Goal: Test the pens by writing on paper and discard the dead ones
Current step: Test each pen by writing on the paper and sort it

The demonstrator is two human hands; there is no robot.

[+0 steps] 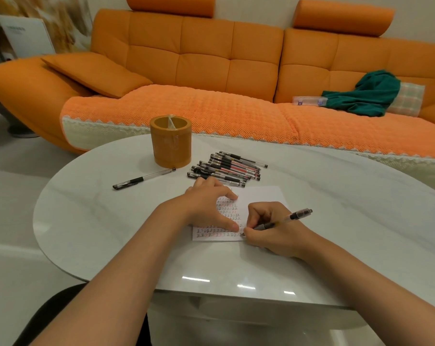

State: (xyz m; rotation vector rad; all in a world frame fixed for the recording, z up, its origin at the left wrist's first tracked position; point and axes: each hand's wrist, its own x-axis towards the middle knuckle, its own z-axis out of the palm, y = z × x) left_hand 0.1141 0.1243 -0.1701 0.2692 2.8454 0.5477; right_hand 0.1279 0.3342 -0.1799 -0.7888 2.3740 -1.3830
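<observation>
A white sheet of paper (263, 196), covered with rows of written marks, lies on the white table (111, 221). My left hand (211, 203) presses flat on the sheet with spread fingers. My right hand (271, 228) grips a clear black-tipped pen (296, 216), its tip touching the paper's lower right corner. A pile of several similar pens (228, 168) lies just beyond the paper. One pen (144, 179) lies apart to the left. A tan cylindrical holder (171, 141) stands behind it.
An orange sofa (211, 71) runs behind the table, with a green cloth (368, 93) and a clear plastic case (308, 100) on its seat. The table's front edge is close to my body.
</observation>
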